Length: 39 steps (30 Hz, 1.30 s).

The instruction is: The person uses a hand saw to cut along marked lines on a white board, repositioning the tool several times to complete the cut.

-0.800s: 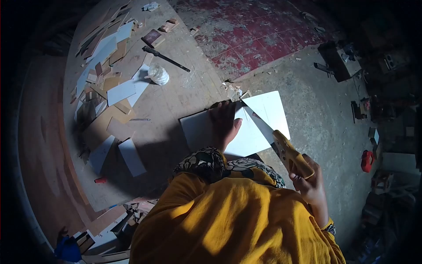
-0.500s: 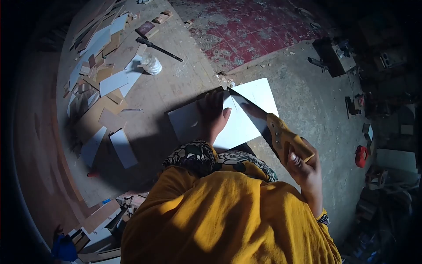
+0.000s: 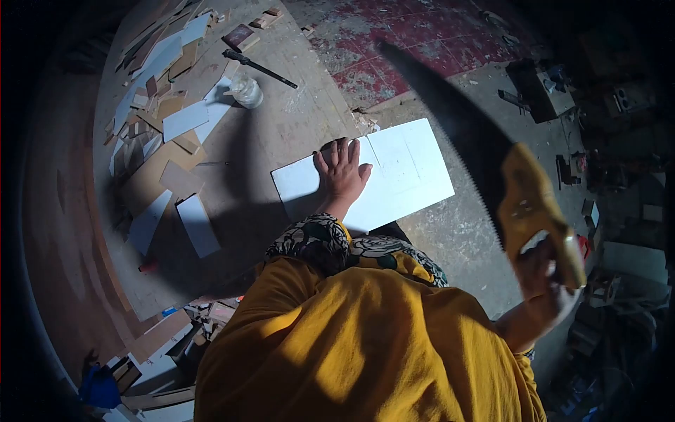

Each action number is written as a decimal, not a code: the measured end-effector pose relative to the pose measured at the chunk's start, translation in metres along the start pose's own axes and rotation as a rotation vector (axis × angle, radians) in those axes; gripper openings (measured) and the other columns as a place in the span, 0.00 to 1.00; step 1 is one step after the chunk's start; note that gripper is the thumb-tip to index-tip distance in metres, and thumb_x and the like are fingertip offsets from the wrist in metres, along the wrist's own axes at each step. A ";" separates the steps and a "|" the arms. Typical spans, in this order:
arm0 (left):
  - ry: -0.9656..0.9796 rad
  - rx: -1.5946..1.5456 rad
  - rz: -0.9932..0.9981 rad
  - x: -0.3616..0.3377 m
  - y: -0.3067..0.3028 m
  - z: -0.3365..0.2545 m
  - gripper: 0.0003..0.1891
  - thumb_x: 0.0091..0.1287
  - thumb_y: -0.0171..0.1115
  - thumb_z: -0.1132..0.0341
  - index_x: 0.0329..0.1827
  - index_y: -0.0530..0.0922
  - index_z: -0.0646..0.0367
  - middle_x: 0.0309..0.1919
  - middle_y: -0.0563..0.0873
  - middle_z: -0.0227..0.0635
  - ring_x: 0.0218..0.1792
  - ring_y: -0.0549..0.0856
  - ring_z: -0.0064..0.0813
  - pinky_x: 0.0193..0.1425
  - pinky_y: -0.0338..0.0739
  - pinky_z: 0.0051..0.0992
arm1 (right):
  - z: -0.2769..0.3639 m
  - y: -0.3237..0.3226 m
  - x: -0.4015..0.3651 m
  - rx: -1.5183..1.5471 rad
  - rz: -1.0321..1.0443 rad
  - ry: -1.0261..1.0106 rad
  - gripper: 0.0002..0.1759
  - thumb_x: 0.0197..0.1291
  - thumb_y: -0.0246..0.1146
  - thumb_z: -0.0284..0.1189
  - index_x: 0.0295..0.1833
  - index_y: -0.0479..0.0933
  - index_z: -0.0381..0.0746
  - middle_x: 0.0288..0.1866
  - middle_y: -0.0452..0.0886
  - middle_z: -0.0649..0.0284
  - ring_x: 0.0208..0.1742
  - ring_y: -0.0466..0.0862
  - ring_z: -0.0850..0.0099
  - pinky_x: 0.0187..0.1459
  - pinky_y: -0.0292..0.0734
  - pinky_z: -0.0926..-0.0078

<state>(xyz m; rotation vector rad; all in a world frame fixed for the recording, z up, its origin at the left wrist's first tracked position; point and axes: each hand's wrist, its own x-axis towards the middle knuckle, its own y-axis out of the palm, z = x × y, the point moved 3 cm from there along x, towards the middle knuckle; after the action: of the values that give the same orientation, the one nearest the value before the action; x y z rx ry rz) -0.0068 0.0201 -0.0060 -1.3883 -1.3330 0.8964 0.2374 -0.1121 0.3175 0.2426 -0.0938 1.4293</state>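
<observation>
A white board (image 3: 408, 169) lies over the table's edge, its right part jutting out above the floor. A short cut line runs in from its far edge, and faint lines are drawn on its right part. My left hand (image 3: 343, 174) presses flat on the board, fingers stretched out, just left of the cut. Raised to the right, my right hand (image 3: 545, 281) is closed round the yellow handle of a handsaw (image 3: 529, 200). The dark blade points up and left, apart from the board.
The wooden table (image 3: 281, 105) carries a pile of board offcuts (image 3: 179, 119), a white jar (image 3: 246, 91) and a dark bar-shaped tool (image 3: 260, 69). More scraps lie below left. A dark-sided box (image 3: 545, 88) and other clutter stand on the floor at right.
The saw has come out of the cut and been lifted up and to the right by my right hand. My left hand remains on the board.
</observation>
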 end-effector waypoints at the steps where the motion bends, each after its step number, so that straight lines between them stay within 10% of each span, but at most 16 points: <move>1: 0.001 -0.007 0.009 0.001 0.000 0.000 0.34 0.64 0.56 0.44 0.70 0.64 0.49 0.70 0.62 0.37 0.73 0.55 0.45 0.70 0.38 0.65 | 0.009 -0.007 0.005 -0.063 -0.014 0.014 0.28 0.57 0.67 0.31 0.55 0.66 0.23 0.21 0.70 0.66 0.12 0.65 0.83 0.15 0.56 0.86; 11: 0.169 -0.111 -0.184 0.053 0.003 -0.002 0.38 0.54 0.66 0.50 0.68 0.65 0.54 0.69 0.62 0.53 0.73 0.55 0.57 0.66 0.45 0.71 | -0.033 -0.054 -0.019 -0.057 -0.198 0.157 0.14 0.61 0.63 0.29 0.45 0.69 0.33 0.20 0.66 0.72 0.13 0.62 0.88 0.15 0.56 0.89; 17: 0.083 0.024 0.151 0.074 -0.002 -0.030 0.34 0.57 0.66 0.45 0.67 0.70 0.45 0.69 0.65 0.39 0.74 0.52 0.51 0.70 0.48 0.62 | -0.051 -0.057 -0.029 -0.161 -0.204 0.300 0.10 0.59 0.63 0.28 0.42 0.71 0.36 0.21 0.69 0.73 0.13 0.65 0.88 0.14 0.56 0.90; 25: 0.165 -0.226 -0.106 0.044 -0.003 -0.007 0.32 0.57 0.68 0.53 0.66 0.71 0.49 0.70 0.63 0.44 0.74 0.52 0.56 0.73 0.48 0.54 | -0.073 -0.027 -0.036 -0.181 -0.074 0.420 0.10 0.60 0.63 0.30 0.39 0.71 0.36 0.22 0.70 0.71 0.15 0.66 0.87 0.15 0.61 0.87; 29: 0.188 -0.076 -0.073 0.024 0.003 0.008 0.35 0.61 0.59 0.42 0.67 0.69 0.52 0.70 0.64 0.44 0.74 0.53 0.50 0.73 0.46 0.55 | -0.098 -0.028 -0.051 -0.375 -0.191 0.433 0.10 0.60 0.63 0.30 0.39 0.71 0.36 0.21 0.69 0.73 0.15 0.66 0.87 0.15 0.59 0.87; 34: 0.007 0.003 0.128 -0.023 -0.041 0.035 0.43 0.56 0.65 0.42 0.72 0.62 0.50 0.75 0.56 0.42 0.76 0.48 0.48 0.72 0.40 0.60 | -0.109 -0.040 -0.051 -0.583 -0.150 0.600 0.10 0.58 0.66 0.25 0.40 0.71 0.35 0.32 0.68 0.72 0.34 0.67 0.82 0.35 0.65 0.82; 39: -0.172 0.023 0.066 -0.080 -0.078 0.094 0.45 0.56 0.65 0.43 0.73 0.59 0.54 0.74 0.55 0.47 0.75 0.50 0.54 0.72 0.45 0.60 | -0.102 -0.047 -0.050 -0.615 -0.024 0.644 0.12 0.55 0.68 0.25 0.39 0.72 0.35 0.30 0.70 0.70 0.32 0.69 0.80 0.32 0.66 0.79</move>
<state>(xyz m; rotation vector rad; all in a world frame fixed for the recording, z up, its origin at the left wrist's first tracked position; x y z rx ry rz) -0.1271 -0.0506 0.0360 -1.3685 -1.4073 1.0921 0.2685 -0.1432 0.2026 -0.7167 0.0025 1.3279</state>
